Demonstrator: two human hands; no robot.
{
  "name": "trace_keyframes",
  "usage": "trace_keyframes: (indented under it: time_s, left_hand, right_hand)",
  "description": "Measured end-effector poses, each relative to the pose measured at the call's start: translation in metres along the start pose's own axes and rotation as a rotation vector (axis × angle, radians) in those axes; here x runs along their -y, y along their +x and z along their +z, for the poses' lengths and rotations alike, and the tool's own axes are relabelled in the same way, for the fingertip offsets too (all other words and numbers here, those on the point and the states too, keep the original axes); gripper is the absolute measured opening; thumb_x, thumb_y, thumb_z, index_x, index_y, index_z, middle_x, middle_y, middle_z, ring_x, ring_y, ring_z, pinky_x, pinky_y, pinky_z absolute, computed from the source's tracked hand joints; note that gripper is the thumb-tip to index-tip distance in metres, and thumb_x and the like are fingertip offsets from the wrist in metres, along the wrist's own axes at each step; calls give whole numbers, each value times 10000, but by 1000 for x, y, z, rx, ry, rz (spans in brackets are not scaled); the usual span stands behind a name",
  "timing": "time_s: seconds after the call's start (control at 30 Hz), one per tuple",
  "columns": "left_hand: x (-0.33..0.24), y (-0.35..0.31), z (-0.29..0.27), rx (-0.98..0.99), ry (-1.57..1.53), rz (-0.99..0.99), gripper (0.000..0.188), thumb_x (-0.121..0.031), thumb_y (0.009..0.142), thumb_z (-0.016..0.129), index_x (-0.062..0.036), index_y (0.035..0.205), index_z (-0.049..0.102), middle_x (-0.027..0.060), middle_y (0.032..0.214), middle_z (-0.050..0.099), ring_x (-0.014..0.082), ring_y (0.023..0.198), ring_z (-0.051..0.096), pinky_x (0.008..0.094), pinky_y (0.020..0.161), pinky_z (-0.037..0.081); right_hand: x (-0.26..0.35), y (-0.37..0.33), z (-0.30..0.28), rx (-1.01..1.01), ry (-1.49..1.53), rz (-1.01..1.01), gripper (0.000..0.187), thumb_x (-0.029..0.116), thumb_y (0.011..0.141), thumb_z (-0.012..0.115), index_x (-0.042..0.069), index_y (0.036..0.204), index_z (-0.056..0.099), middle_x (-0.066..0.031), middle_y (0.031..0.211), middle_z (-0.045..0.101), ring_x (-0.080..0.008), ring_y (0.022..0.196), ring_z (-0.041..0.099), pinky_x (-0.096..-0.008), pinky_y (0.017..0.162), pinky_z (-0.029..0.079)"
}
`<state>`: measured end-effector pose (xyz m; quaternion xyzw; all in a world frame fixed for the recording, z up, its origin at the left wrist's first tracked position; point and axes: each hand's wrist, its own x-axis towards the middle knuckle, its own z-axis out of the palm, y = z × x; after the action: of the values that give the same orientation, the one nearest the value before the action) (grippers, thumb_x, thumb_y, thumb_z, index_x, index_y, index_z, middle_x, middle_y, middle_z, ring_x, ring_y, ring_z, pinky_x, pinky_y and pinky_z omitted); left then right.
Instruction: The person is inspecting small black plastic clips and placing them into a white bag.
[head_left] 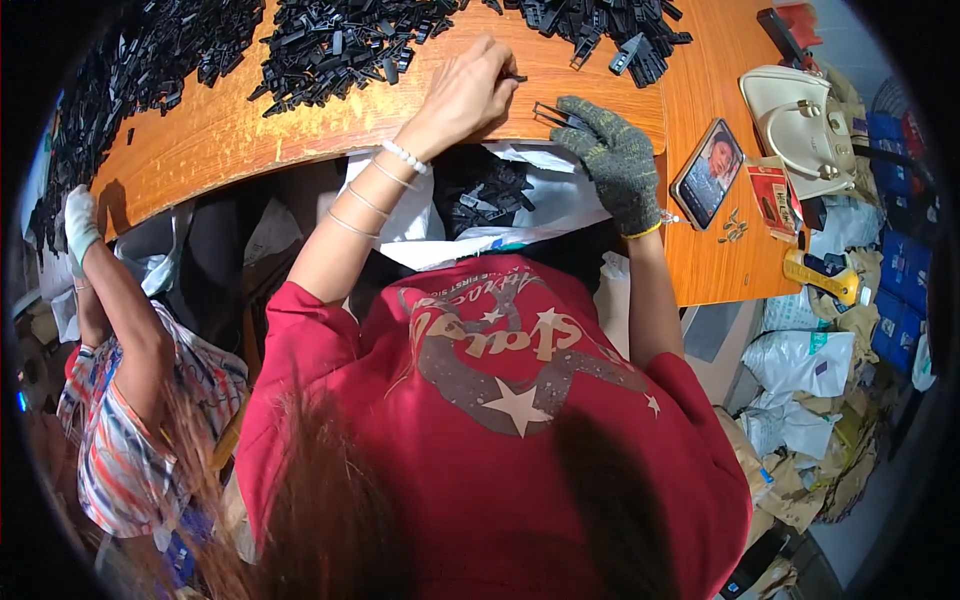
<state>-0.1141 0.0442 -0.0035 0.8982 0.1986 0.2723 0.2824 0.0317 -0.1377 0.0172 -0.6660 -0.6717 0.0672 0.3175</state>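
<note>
My left hand (468, 88), bare and with bracelets at the wrist, is closed over the near part of the table, its fingertips pinching a small black plastic piece (516, 78). To its right is my right hand (618, 160), in a dark grey knitted glove. Its fingers are closed on a black two-pronged piece (560, 116), whose prongs point left towards my left hand. Beneath both hands, at the table edge, an opened white bag (570, 195) holds loose black plastic pieces (482, 205). Large piles of similar black pieces (335, 50) lie beyond my left hand.
The wooden table (205, 140) has another pile (600, 30) at its far side. To the right are a phone (706, 175), a red packet (772, 200), a cream handbag (795, 125) and a yellow-and-black tool (820, 275). A co-worker's white-gloved hand (80, 220) reaches the left pile.
</note>
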Motion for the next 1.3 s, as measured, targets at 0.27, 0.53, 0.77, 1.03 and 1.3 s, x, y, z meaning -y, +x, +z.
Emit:
trace_keyframes:
  time_s: [0.27, 0.53, 0.77, 1.03, 1.3]
  left_hand:
    - [-1, -12, -10, 156, -354, -61, 147, -2, 746, 613, 15, 887, 573, 105, 801, 538, 218, 712, 582, 333, 661, 473]
    - [-7, -19, -11, 109, -419, -104, 148, 9, 767, 586, -19, 910, 562, 35, 679, 509, 125, 618, 497, 269, 571, 410]
    - [-7, -19, -10, 91, -436, -114, 159, 9, 776, 572, -18, 931, 558, 34, 677, 506, 116, 621, 499, 269, 577, 420]
    - [-11, -14, -19, 151, -506, -205, 203, 29, 753, 539, 15, 954, 515, 91, 711, 563, 189, 647, 561, 316, 636, 474]
    - [-12, -20, -13, 68, -611, -221, 368, 100, 716, 555, 17, 1043, 409, 58, 795, 519, 112, 603, 462, 250, 584, 437]
  right_hand:
    - [13, 19, -15, 110, -108, 229, 245, 125, 752, 663, 99, 992, 704, -97, 1109, 658, -252, 964, 649, -334, 824, 520]
    - [15, 41, -20, 178, -81, 131, 313, 270, 802, 687, 103, 1066, 691, -88, 1040, 681, -204, 874, 657, -291, 778, 507]
    - [23, 57, -27, 292, -388, -83, 312, 370, 809, 615, 172, 1036, 691, -79, 1005, 668, -254, 940, 630, -387, 790, 501]
    - [48, 105, -13, 567, -546, 57, 297, 327, 800, 540, 128, 1002, 631, -97, 887, 660, -287, 846, 632, -428, 715, 498]
    - [49, 93, -1, 494, -593, -124, 161, 247, 775, 629, 93, 815, 600, -99, 705, 634, -288, 715, 650, -389, 611, 521]
